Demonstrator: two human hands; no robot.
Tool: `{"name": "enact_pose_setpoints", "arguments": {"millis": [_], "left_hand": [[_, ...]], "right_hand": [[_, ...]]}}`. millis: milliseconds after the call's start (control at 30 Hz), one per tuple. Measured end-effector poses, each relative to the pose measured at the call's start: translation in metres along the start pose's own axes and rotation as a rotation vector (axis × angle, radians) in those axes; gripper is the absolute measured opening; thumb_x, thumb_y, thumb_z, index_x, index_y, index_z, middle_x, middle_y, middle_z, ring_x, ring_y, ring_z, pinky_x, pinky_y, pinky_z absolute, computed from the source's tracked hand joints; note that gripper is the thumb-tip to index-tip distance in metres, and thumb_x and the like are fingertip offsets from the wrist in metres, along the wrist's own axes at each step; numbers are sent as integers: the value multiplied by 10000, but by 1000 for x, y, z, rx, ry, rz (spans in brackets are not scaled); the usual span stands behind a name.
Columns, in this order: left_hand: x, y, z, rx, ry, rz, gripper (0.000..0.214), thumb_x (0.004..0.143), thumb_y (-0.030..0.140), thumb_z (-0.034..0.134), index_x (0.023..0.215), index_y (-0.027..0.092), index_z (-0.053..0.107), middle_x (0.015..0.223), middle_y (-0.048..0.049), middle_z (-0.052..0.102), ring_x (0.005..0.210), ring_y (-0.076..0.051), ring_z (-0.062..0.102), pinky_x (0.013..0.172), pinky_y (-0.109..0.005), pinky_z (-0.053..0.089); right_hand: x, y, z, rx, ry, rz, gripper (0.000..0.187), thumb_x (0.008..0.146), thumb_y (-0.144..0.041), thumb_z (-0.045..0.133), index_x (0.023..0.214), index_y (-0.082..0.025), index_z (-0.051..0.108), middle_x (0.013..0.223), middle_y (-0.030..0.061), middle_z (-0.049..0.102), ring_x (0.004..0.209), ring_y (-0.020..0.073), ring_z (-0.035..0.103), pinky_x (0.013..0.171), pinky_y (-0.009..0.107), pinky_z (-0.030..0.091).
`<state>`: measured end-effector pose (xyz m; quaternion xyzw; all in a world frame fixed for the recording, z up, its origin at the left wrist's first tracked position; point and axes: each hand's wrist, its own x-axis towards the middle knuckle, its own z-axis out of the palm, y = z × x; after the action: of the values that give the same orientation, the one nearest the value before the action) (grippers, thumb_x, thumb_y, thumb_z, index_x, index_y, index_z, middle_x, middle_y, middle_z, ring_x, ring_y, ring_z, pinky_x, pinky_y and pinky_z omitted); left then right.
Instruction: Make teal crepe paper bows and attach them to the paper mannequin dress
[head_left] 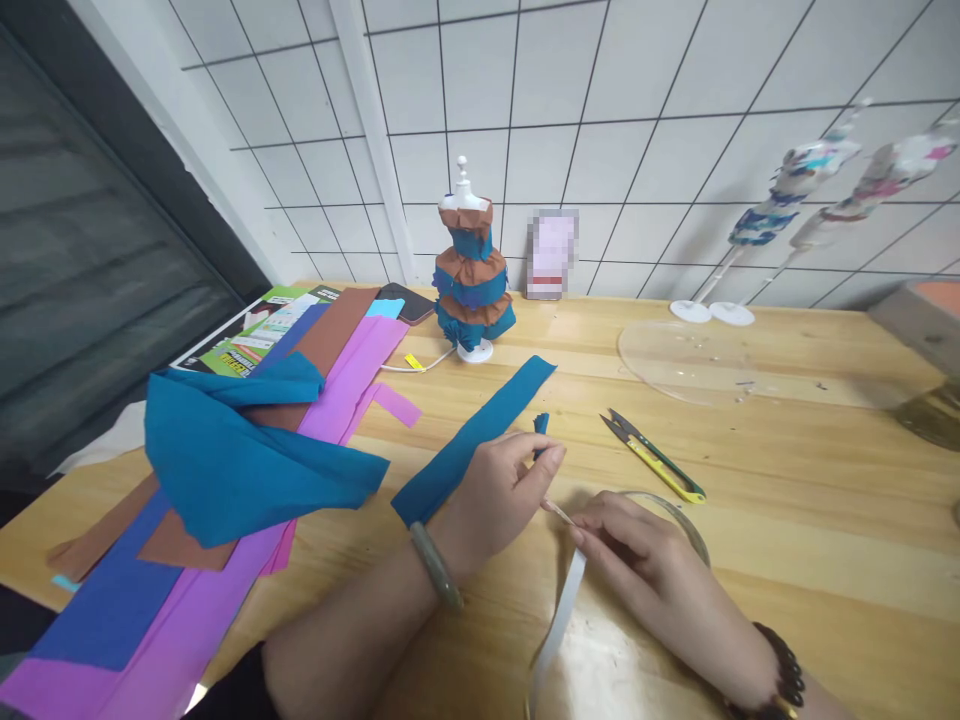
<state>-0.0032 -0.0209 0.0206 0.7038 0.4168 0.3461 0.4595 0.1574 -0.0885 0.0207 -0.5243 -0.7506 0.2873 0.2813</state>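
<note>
My left hand (499, 490) is closed in a pinch on a small folded teal paper piece (541, 424), with its thumb also on the end of a thin white strip (562, 600). My right hand (645, 560) pinches the same strip end just to the right. The strip curves down toward the table's near edge. A long teal paper strip (472, 440) lies just behind the left hand. Yellow and green snips (654, 457) lie to the right of it. A small mannequin (471, 270) dressed in brown and teal paper ruffles stands at the back.
Sheets of teal, brown, pink and blue paper (225, 470) cover the left of the wooden table (787, 480). A clear round disc (675, 350), two more decorated mannequins (795, 190) and a phone (409, 300) stand at the back.
</note>
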Motion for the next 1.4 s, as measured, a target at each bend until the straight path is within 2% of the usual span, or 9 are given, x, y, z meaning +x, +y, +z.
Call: {"name": "enact_pose_setpoints", "arguments": {"millis": [100, 267, 400, 567, 700, 833, 900, 1100, 1400], "left_hand": [[2, -5, -2, 66, 40, 58, 251, 880, 298, 396, 920, 172, 609, 826, -23, 606, 551, -73, 578, 556, -205, 467], [8, -16, -5, 91, 135, 83, 204, 865, 226, 408, 988, 186, 566, 947, -50, 601, 735, -115, 601, 670, -238, 488], [7, -15, -3, -34, 73, 10, 200, 857, 206, 401, 1044, 197, 471, 903, -29, 602, 664, -94, 601, 630, -232, 480], [5, -8, 1, -250, -45, -125, 356, 818, 197, 471, 1151, 185, 346, 897, -57, 627, 695, -123, 633, 563, -214, 461], [4, -6, 3, -334, -121, -177, 258, 804, 207, 505, 1049, 150, 446, 956, -106, 650, 809, -164, 644, 585, -222, 470], [2, -8, 7, -292, -174, -111, 147, 777, 178, 536, 914, 133, 564, 955, -95, 668, 873, -165, 637, 749, -272, 491], [0, -10, 9, -235, -172, -86, 158, 767, 175, 540, 912, 133, 588, 936, -87, 674, 871, -167, 636, 766, -281, 494], [-4, -11, 14, -85, -157, -33, 222, 768, 173, 520, 968, 147, 613, 927, -71, 679, 833, -158, 639, 740, -281, 511], [-6, -9, 16, -120, -164, -2, 233, 770, 185, 530, 981, 149, 623, 968, -76, 684, 858, -163, 648, 736, -277, 525]], "right_hand": [[-1, -1, -1, -7, -15, 28, 235, 885, -280, 427, 685, -205, 525, 661, -4, 536, 622, 124, 516, 581, 247, 419], [0, 0, 0, -10, 34, 40, 288, 867, -341, 455, 616, -201, 476, 591, -21, 486, 559, 117, 475, 524, 235, 386], [1, 3, 1, 7, 73, 56, 295, 863, -365, 455, 622, -202, 506, 574, -16, 494, 547, 124, 476, 515, 237, 389], [0, 8, 0, 31, 100, 111, 276, 867, -371, 447, 689, -205, 576, 624, 5, 565, 593, 141, 530, 555, 251, 420], [-1, 9, -2, 44, 162, 102, 258, 863, -364, 458, 700, -209, 584, 630, 3, 579, 596, 141, 550, 557, 247, 436], [0, 9, -2, 76, 196, 89, 191, 856, -340, 485, 830, -218, 630, 789, 31, 660, 751, 165, 614, 685, 263, 476], [0, 9, -2, 86, 210, 77, 184, 851, -334, 498, 867, -223, 642, 850, 39, 674, 805, 170, 623, 725, 265, 479], [1, 8, 0, 67, 229, 100, 225, 856, -354, 488, 827, -212, 660, 742, 32, 659, 691, 159, 601, 623, 253, 469], [2, 8, -1, 66, 238, 139, 279, 859, -387, 460, 760, -204, 645, 673, 24, 628, 633, 155, 576, 588, 250, 453]]}}
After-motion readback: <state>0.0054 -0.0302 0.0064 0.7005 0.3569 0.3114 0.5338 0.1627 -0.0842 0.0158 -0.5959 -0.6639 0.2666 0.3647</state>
